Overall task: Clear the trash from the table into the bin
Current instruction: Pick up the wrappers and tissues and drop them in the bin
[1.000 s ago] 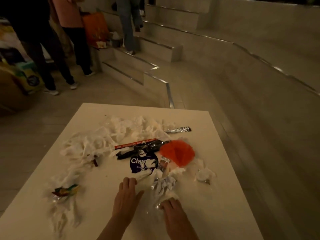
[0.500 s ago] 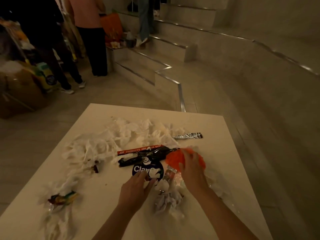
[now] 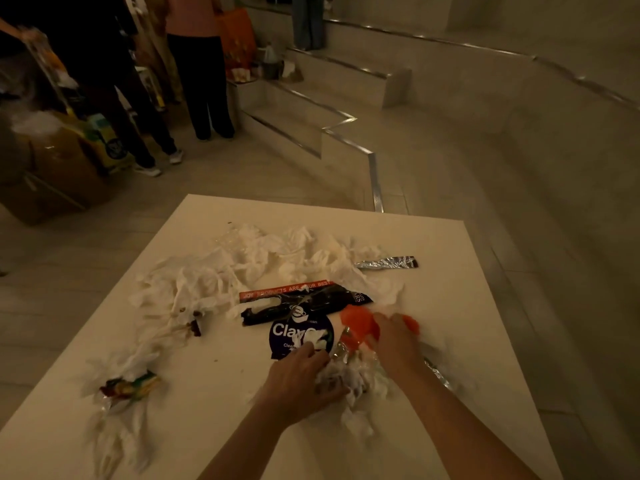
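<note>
A white table (image 3: 450, 306) is strewn with trash. Crumpled white tissues (image 3: 242, 268) spread across its far and left parts. In the middle lie a black and red wrapper (image 3: 304, 299) and a round dark blue label (image 3: 294, 336). My right hand (image 3: 394, 337) presses down on an orange crumpled piece (image 3: 360, 323). My left hand (image 3: 301, 379) curls around a wad of white tissue and clear plastic (image 3: 349, 379) between both hands. A silver foil strip (image 3: 386, 263) lies at the far right. A colourful candy wrapper (image 3: 130, 388) lies near the left edge.
Beyond the table are tiled steps (image 3: 311, 109) with metal edging. Two people's legs (image 3: 204, 84) stand at the far left beside boxes and bags (image 3: 59, 161). No bin is in view. Open floor lies to the right of the table.
My right hand moved forward from the near edge onto the orange piece and pulled it closer. My left hand closed around the tissue wad. The camera tilted downward and nearer.
</note>
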